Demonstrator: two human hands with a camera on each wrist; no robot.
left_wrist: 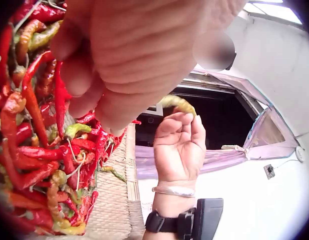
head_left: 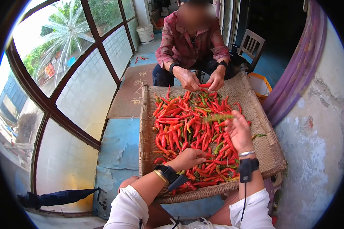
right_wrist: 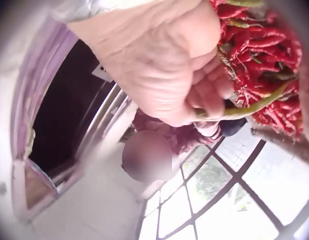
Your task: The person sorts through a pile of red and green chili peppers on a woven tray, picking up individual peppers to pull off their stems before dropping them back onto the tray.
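Note:
Red chili peppers (head_left: 179, 126), some green or yellowish, lie heaped on a woven tray (head_left: 262, 126). My right hand (head_left: 239, 131) is raised over the tray's right side and pinches a greenish pepper (right_wrist: 254, 107), blurred in the head view, by one end. In the left wrist view the same pepper (left_wrist: 179, 104) shows above the fingertips of that hand (left_wrist: 179, 145). Low over the near part of the heap is my left hand (head_left: 189, 158), its fingers bent down at the peppers; whether they hold one is hidden.
Across the tray a seated person (head_left: 191, 45) holds a red pepper (head_left: 205, 85) in both hands. A wooden chair (head_left: 252, 47) and a yellow-rimmed box (head_left: 260, 86) stand behind the tray's right corner. Windows line the left, a wall (head_left: 313, 133) the right. A folded umbrella (head_left: 61, 197) lies lower left.

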